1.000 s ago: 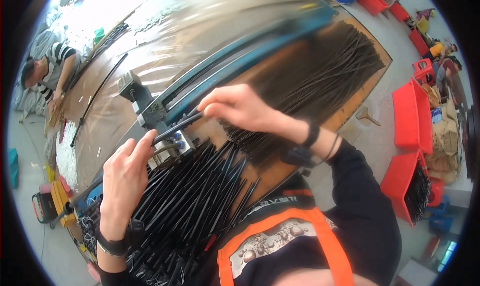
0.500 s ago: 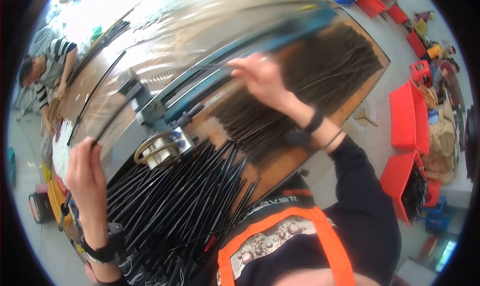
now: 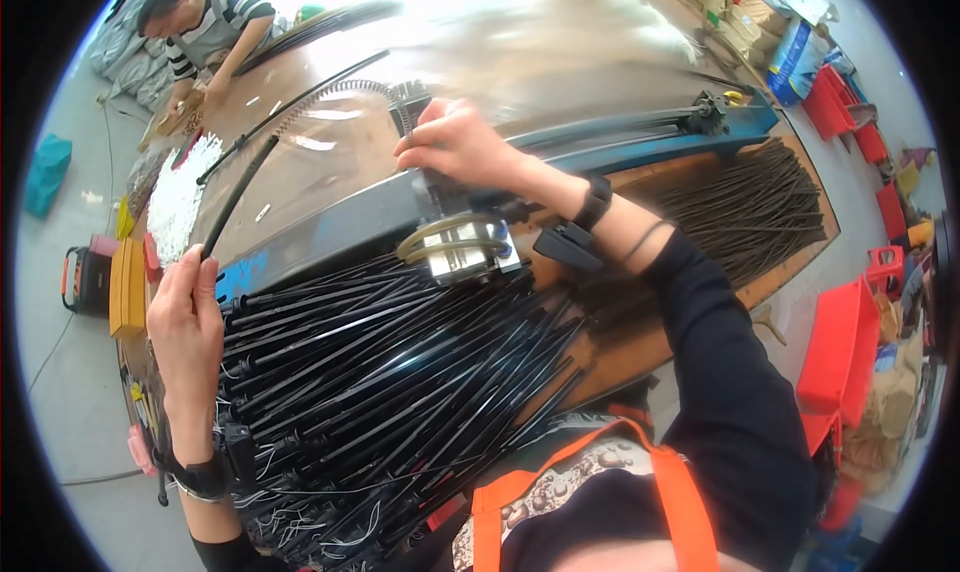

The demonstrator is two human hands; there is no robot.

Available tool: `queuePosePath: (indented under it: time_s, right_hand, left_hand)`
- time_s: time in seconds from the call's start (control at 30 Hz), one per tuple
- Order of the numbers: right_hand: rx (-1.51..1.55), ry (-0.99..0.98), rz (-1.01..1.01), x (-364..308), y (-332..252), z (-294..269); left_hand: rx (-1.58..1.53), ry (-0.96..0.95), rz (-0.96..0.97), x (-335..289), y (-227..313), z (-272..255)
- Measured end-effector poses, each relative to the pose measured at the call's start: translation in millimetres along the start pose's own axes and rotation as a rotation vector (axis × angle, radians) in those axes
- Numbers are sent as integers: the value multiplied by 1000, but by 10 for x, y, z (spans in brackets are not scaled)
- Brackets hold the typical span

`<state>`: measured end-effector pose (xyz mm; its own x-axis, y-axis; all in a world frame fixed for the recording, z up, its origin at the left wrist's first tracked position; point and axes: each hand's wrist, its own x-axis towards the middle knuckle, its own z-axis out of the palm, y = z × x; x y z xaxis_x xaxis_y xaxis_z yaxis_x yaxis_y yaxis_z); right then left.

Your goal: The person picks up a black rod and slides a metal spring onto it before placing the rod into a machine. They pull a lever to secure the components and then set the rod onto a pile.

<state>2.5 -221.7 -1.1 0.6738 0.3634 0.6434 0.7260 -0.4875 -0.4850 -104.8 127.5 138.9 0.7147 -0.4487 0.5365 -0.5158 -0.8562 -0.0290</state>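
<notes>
My left hand (image 3: pixel 187 317) is closed around the lower end of a black tube (image 3: pixel 240 194), which slants up and away to the right. A thin coiled spring (image 3: pixel 335 86) arches from the tube's far end over to my right hand (image 3: pixel 450 144). The fingers of that hand pinch the spring's other end, beside a dark metal block (image 3: pixel 408 100). Just nearer than my right hand sits a metal fixture (image 3: pixel 455 247) with yellowish hoses, mounted by a long blue-grey beam (image 3: pixel 330 227). Many black rods (image 3: pixel 400 357) with wires lie heaped between my forearms.
More dark rods (image 3: pixel 745 217) are piled on the table's right side. At the far left a person (image 3: pixel 215 32) in striped sleeves works by white small parts (image 3: pixel 182 197). Red bins (image 3: pixel 838 347) stand on the floor at right, and a yellow box (image 3: pixel 127 287) at left.
My view has turned, so the table appears shifted right. My right hand has come back toward the left hand, and the spring now bows in a loose arch. My left hand still grips the tube.
</notes>
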Motion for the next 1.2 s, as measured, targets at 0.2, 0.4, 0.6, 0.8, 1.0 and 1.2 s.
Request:
queuePosePath:
  time_s: [0.2, 0.4, 0.6, 0.8, 1.0, 1.2]
  right_hand:
    - [-83, -208, 6, 160, -50, 124]
    - [-480, -60, -360, 12, -4, -247]
    - [-658, -11, -143, -851, 284, -1333]
    - [-709, -1, 93, -1152, 413, -1553]
    - [-588, 26, 108, -1119, 355, -1455]
    - [-563, 43, 96, -1105, 380, -1374]
  left_hand:
    - [-54, -23, -33, -68, -147, 192]
    - [-53, -94, -90, 13, -255, 298]
    - [-150, -224, 83, 223, 156, 1020]
    - [-327, -255, 214, 679, 592, 1695]
    - [-392, -218, 111, 560, 437, 1814]
    - [-481, -173, 85, 509, 539, 1859]
